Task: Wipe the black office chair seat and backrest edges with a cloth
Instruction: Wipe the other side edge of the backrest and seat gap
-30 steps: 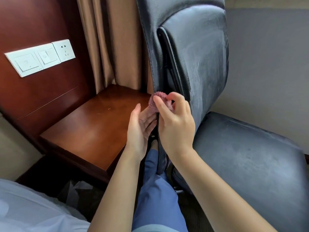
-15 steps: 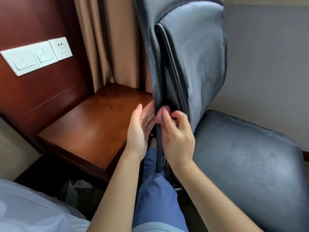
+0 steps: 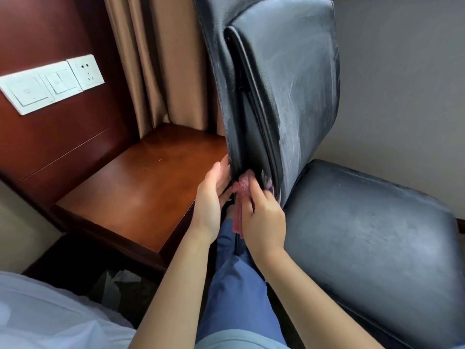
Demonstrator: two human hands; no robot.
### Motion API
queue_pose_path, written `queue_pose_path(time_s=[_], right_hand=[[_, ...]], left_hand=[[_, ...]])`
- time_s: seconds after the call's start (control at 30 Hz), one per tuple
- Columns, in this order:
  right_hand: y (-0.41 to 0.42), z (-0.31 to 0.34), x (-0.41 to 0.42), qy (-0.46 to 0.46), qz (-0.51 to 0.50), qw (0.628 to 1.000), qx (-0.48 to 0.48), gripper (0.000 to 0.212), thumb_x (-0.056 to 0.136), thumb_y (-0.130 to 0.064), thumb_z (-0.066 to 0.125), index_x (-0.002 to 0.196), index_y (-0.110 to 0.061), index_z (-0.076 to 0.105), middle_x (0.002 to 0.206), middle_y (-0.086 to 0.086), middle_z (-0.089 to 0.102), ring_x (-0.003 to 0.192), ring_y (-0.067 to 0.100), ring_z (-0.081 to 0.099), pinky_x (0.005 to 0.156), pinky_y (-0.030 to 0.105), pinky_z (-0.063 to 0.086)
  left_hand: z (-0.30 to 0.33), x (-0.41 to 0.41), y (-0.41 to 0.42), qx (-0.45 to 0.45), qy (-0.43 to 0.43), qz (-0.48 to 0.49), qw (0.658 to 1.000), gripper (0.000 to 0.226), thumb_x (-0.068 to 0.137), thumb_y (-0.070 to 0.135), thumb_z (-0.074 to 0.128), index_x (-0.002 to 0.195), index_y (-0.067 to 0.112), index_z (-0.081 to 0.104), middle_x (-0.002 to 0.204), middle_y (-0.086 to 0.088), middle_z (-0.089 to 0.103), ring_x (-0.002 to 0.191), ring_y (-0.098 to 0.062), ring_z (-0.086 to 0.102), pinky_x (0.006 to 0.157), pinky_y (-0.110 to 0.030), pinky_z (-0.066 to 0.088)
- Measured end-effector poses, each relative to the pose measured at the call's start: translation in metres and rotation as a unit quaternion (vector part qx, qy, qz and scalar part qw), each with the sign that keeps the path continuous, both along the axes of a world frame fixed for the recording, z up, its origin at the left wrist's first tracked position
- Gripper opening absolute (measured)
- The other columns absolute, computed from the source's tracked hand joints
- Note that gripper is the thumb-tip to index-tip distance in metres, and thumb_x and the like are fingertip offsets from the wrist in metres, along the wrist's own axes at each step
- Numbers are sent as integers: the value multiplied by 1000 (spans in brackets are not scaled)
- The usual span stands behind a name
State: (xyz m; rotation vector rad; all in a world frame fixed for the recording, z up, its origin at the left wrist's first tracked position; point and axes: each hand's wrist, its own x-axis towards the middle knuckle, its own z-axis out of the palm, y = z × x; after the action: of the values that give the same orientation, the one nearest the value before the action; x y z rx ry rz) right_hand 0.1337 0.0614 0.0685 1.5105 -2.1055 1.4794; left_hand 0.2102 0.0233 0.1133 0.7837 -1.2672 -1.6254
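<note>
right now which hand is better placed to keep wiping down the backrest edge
Right. The right hand already pinches the pink cloth against the lower backrest edge. The left hand lies open and flat against the other side, steadying it.

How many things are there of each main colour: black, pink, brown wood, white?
Black: 1, the office chair
Pink: 1, the cloth
Brown wood: 1, the side table
White: 1, the switch and socket panel
Total: 4

glossy wooden side table [image 3: 141,197], small specks on top
</note>
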Motion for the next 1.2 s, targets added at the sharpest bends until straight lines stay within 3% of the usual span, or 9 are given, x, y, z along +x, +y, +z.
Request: queue_pose_path(time_s=[0.13, 0.27, 0.37, 0.47, 0.67, 0.87, 0.97, 1.03, 1.2], right_hand=[[5, -1, 1, -58, 19, 998, 22, 37, 94, -20, 47, 129, -16, 58, 74, 13, 64, 73, 34, 62, 72, 42, 53], [-7, 10, 3, -54, 14, 998, -30, 48, 89, -33, 35, 128, -18, 58, 77, 10, 65, 84, 38, 64, 81, 51, 51], [-3, -14, -1, -26, 8, 1000, -2, 43, 89, -25, 41, 126, -15, 60, 65, 9, 59, 67, 36, 63, 61, 45, 55], [6, -38, 2, -40, -10, 999, 34, 40, 83, -13, 53, 121, -15, 64, 55, 7, 51, 46, 27, 50, 40, 34, 43], [4, -26, 3, -90, 4, 996, 19, 37, 87, -15, 51, 122, -12, 62, 68, 5, 59, 59, 21, 53, 55, 29, 41], [10, -30, 4, -133, 32, 990, 15, 38, 89, -13, 54, 127, -15, 59, 80, 6, 63, 72, 23, 58, 69, 36, 52], [-2, 0, 10, -106, 19, 992, -69, 34, 89, -13, 53, 122, -11, 62, 79, 1, 64, 75, 13, 56, 86, 1, 32], [-11, 7, 9, -92, 11, 993, -71, 36, 88, -11, 53, 123, -10, 62, 82, 3, 66, 80, 14, 57, 88, -5, 21], [7, -34, 3, -156, 33, 986, 52, 41, 90, -9, 52, 130, -19, 57, 88, 8, 65, 83, 26, 59, 72, 29, 45]], left_hand=[[-4, 0, -1, 2, 18, 1, 1000, 39, 103, 35, 22, 121, 34, 56, 130, 4, 61, 122, -8, 54, 102, -28, 41], [-9, -3, 0, 26, 51, -19, 998, 39, 102, 35, 24, 121, 32, 59, 124, 10, 64, 120, -11, 57, 102, -30, 42], [-8, -1, -1, 17, 35, -19, 999, 39, 103, 34, 23, 122, 34, 57, 120, 15, 66, 116, -8, 59, 97, -28, 44], [-10, 1, -4, 21, 31, -6, 999, 39, 103, 34, 24, 125, 30, 56, 122, 13, 65, 118, -9, 58, 103, -31, 43], [-23, 1, -7, 30, 1, -4, 1000, 42, 102, 38, 24, 126, 27, 56, 125, 7, 64, 117, -7, 58, 103, -29, 41], [-32, 1, -10, 47, -7, 5, 999, 44, 102, 39, 24, 125, 23, 58, 119, 6, 67, 115, -9, 60, 102, -25, 42], [-35, 2, -12, 62, -9, -3, 998, 51, 101, 44, 24, 127, 18, 60, 120, -2, 67, 116, -17, 61, 100, -31, 43], [-36, 4, -14, 75, -10, -2, 997, 54, 101, 46, 24, 128, 16, 60, 120, -4, 67, 115, -20, 61, 100, -33, 44], [-32, 3, -17, 63, 3, -4, 998, 48, 102, 41, 23, 120, 20, 61, 121, 2, 67, 115, -11, 61, 103, -28, 42]])
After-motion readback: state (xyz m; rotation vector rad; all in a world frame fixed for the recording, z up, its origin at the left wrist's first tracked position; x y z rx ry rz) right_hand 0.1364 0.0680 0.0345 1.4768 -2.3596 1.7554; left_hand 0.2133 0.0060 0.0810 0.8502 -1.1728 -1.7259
